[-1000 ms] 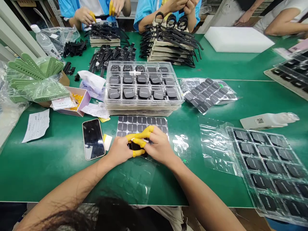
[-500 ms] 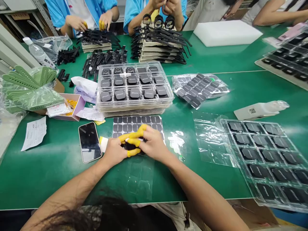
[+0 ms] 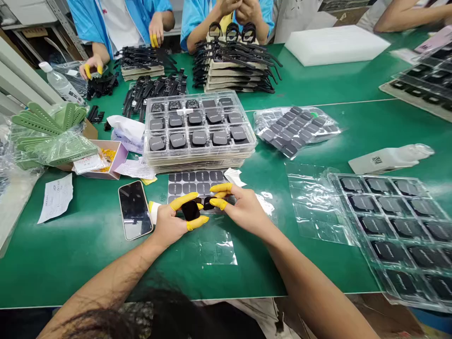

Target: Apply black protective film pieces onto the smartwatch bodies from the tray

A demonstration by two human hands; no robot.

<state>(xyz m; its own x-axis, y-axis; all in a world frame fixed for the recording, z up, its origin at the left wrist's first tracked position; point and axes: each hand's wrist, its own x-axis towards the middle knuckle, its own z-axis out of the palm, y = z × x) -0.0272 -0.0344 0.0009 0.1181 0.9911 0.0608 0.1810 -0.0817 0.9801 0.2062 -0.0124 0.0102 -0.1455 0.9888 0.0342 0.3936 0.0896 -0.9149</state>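
"What do you have in your left hand (image 3: pixel 169 222)?"

"You're pinching a small black square pad (image 3: pixel 190 210) between your yellow-capped fingers (image 3: pixel 183 201), closed on its edges, and holding it over the near part of the green worktop (image 3: pixel 70 268)."

"And your right hand (image 3: pixel 245 209)?"

"Its yellow-capped fingers (image 3: pixel 221 188) reach left, with a small dark piece (image 3: pixel 209 203) at their tips. The view is poor there, so you can't tell whether they grip it or just touch it."

"What's beneath your hands?"

"A sheet of black pads (image 3: pixel 194 186) lies just beyond them, and a clear plastic film (image 3: pixel 215 247) lies nearer you. Your phone (image 3: pixel 135 210) sits just left of your left hand."

"What's farther out?"

"Straight ahead of you is a stack of clear trays (image 3: pixel 199 132) holding black pads. To your right, a filled tray (image 3: pixel 391 235) lies on a clear bag, and a bagged pad sheet (image 3: pixel 294 132) lies beyond it."

"Are those other hands yours?"

"No, they're a co-worker's hands (image 3: pixel 92 66) (image 3: pixel 156 30), at the far left of the worktop beside bundles of black straps (image 3: pixel 146 59)."
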